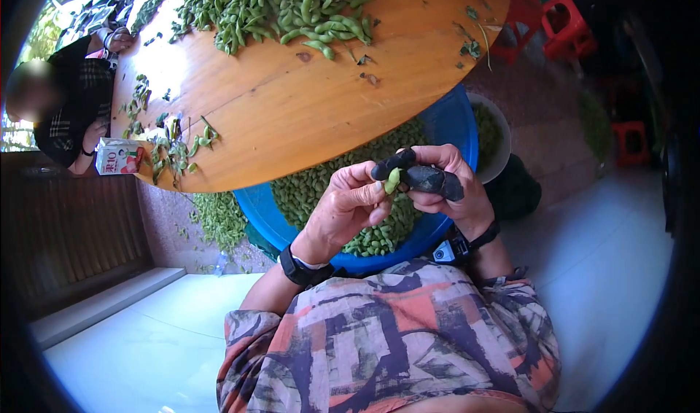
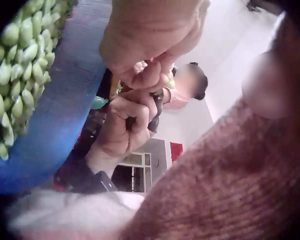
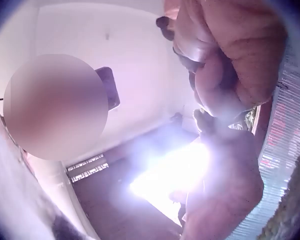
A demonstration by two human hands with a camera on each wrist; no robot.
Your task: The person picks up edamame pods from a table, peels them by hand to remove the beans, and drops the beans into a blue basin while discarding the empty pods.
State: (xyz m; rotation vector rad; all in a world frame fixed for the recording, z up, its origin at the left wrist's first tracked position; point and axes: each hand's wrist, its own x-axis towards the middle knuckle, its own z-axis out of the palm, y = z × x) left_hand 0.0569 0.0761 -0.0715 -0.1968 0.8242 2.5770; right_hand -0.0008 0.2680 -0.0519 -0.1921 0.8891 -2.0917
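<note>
In the head view my left hand (image 1: pixel 343 207) pinches a green soybean pod (image 1: pixel 392 181) between thumb and fingers. My right hand (image 1: pixel 463 194) wears black finger covers (image 1: pixel 434 182) on its thumb and a finger, which close on the same pod from the other side. Both hands are over a blue basin (image 1: pixel 467 132) of green soybeans (image 1: pixel 313 187). The left wrist view has my left hand close at the top and my right hand (image 2: pixel 127 127) below it. Glare blurs part of the right wrist view, where fingers hide the pod.
A wooden table (image 1: pixel 292 114) stands beyond the basin, with a heap of soybean pods (image 1: pixel 270 8) and scattered leaves. A carton (image 1: pixel 119 156) sits near its left edge, where another person (image 1: pixel 69 107) is. A white bowl (image 1: pixel 499 132) and red stools (image 1: pixel 569 26) are at the right.
</note>
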